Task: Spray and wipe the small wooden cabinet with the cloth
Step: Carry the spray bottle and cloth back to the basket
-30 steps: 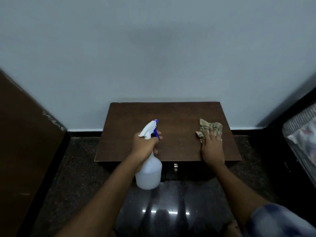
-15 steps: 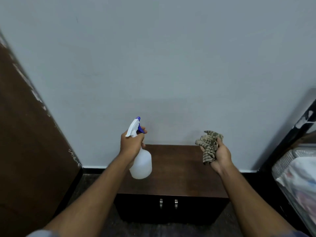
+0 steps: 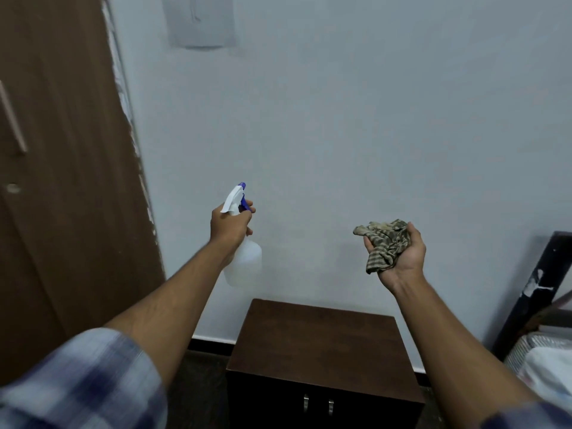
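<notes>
The small dark wooden cabinet [image 3: 322, 345] stands against the pale wall, low in the middle of the view, with two metal door handles on its front. My left hand [image 3: 230, 226] grips the neck of a white spray bottle [image 3: 243, 261] with a blue trigger, held in the air well above the cabinet's left side. My right hand [image 3: 402, 257] is palm up, holding a crumpled striped cloth [image 3: 383, 243] in the air above the cabinet's right side. Neither hand touches the cabinet.
A brown wooden door [image 3: 62, 181] fills the left side. A dark bed frame post [image 3: 532, 292] and bedding [image 3: 544, 363] lie at the right edge. A pale paper patch [image 3: 201, 20] hangs high on the wall. Dark floor lies beside the cabinet.
Both hands lifted off the cabinet top and rose into the air, the right one gathering the cloth into its palm. The view tilted upward, so the cabinet dropped lower in the frame.
</notes>
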